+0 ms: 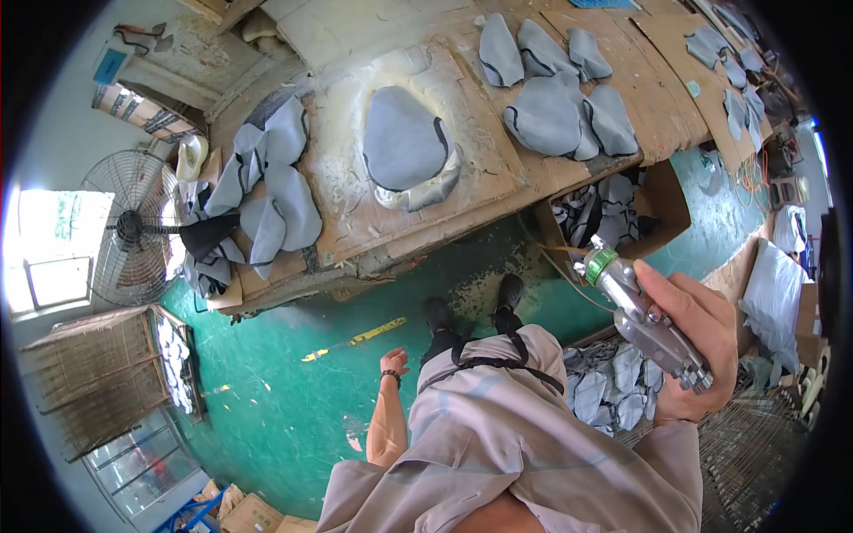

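My right hand (697, 333), raised at the right, is wrapped round a silver spray gun (653, 324) with a green ring near its nozzle. The nozzle points up and left toward the workbench. Down at my side hangs my left hand (394, 361), fingers loosely apart and nothing in them; a dark band circles the wrist. On the bench in front of me lies a grey fabric piece (404, 138) with black edging, over a pale padded form (426, 188). Whitish residue surrounds it on the board (346, 213).
Grey pieces (289, 204) pile up on the bench's left, with others (551, 111) at right. An open carton (666, 218) of pieces stands below. A caged fan (131, 222) is at left. A thin hose (569, 282) and a rack of pieces (613, 382) lie near my right side.
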{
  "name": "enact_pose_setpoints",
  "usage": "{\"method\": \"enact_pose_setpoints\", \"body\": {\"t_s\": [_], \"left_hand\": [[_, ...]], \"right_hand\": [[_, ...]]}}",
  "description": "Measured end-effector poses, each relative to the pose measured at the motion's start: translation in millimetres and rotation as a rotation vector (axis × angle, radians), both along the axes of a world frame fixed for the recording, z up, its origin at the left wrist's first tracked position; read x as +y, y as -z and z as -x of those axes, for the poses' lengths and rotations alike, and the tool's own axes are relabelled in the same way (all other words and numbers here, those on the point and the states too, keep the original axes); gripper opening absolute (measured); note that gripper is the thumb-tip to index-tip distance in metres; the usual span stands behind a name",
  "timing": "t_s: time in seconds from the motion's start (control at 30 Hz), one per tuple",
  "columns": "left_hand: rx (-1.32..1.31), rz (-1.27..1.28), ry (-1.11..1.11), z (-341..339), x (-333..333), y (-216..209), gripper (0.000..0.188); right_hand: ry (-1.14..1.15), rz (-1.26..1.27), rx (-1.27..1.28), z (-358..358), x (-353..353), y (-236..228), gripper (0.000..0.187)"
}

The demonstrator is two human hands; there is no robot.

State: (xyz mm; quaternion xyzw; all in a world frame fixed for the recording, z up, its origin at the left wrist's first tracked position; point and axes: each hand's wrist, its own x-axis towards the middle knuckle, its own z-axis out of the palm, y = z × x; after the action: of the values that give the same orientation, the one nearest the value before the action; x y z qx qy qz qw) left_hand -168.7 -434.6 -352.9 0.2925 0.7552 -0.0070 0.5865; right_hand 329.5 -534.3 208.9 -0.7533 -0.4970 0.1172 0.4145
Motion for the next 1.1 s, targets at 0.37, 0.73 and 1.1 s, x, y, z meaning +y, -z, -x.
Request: {"method": "enact_pose_setpoints", "body": {"t_s": [0.37,0.73,1.1], "left_hand": [[-0.052,-0.102,0.039,-9,26,6,0.038],[-0.007,-0.093,0.099,1,11,23,0.033],[-0.158,-1.067,0.209,-153,142,-77,0.019]], "right_hand": [[-0.022,0.052,-0.046,29,13,-9,0.058],[0.197,0.233,-0.121,56,-6,-22,0.048],[0.031,0.216,-0.124,37,-22,-10,0.051]]}}
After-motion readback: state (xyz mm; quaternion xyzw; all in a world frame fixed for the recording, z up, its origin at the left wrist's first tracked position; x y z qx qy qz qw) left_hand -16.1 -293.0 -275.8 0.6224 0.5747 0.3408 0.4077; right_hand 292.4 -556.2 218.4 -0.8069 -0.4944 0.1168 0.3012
